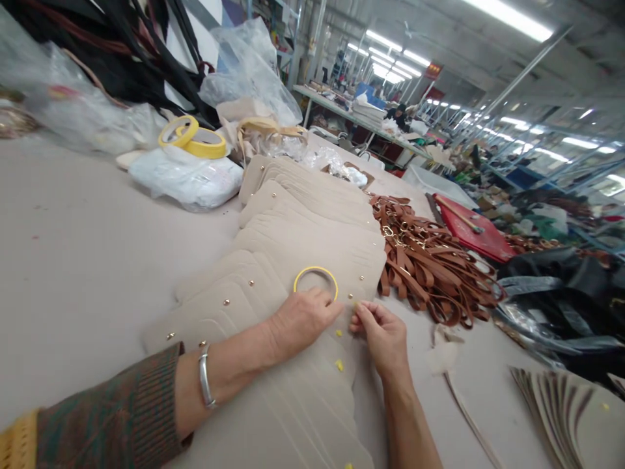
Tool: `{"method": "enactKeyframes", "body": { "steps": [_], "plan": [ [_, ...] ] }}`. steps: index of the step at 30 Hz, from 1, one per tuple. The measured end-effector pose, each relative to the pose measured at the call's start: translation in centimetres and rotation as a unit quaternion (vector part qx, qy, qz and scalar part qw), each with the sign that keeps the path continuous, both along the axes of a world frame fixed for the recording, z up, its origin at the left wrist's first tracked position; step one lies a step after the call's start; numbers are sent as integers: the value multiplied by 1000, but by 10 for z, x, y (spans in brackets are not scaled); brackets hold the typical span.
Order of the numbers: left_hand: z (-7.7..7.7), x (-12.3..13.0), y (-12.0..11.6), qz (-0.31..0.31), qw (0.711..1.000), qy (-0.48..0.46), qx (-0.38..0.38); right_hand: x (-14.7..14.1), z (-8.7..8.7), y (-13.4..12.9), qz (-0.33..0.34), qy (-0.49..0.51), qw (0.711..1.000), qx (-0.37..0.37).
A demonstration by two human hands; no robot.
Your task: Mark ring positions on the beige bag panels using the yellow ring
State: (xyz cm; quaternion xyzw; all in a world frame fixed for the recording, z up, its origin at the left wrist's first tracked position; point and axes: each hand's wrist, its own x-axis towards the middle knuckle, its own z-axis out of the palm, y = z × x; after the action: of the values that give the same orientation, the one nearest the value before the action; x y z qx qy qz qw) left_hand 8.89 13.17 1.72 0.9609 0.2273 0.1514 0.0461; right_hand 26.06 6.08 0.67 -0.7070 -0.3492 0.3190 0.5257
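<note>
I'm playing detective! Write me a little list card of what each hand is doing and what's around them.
Left hand: holds tape roll
Right hand: fingertips pinched, contents too small to tell
Under left hand: overlapping beige pieces
On pieces: metal studs, yellow bits
Right of pieces: brown straps
Farther back, left: two yellow rolls on white bag

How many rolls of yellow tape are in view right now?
3: the held roll at the left hand, over the beige panels; a flat roll and a tilted roll on the plastic-wrapped bundle. The plastic bags may hide more.
</note>
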Motion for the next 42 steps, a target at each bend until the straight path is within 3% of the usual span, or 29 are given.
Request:
{"method": "enactKeyframes", "body": {
  "steps": [5,12,15,17,21,23,26,30,35,42],
  "plan": [
    [1,2,-2,4,999,27,-21,-4,0,4,17,-170,985,-7],
    [-4,3,-1,2,1000,22,-11,-6,3,19,31,-404,914,-2],
    [-6,3,-1,3,1000,17,-14,-6,2,22,32,-420,907,-5],
    [-5,3,-1,10,1000,14,-15,-5,1,22,26,-387,922,-16],
    [-3,2,-2,9,999,27,-23,0,-5,13,-11,-183,983,-22],
    [-1,2,-2,14,999,36,-30,2,-7,8,-11,-130,991,-9],
    [0,1,-2,25,998,39,-34,1,-8,4,18,-229,973,-4],
    [-4,2,-3,27,999,33,-26,-5,-7,11,27,-401,916,5],
    [-8,3,-1,5,1000,26,-3,-6,-7,21,43,-451,891,27],
    [4,-3,8,-16,1000,-16,-8,-4,1,9,123,-485,866,8]
  ]
}}
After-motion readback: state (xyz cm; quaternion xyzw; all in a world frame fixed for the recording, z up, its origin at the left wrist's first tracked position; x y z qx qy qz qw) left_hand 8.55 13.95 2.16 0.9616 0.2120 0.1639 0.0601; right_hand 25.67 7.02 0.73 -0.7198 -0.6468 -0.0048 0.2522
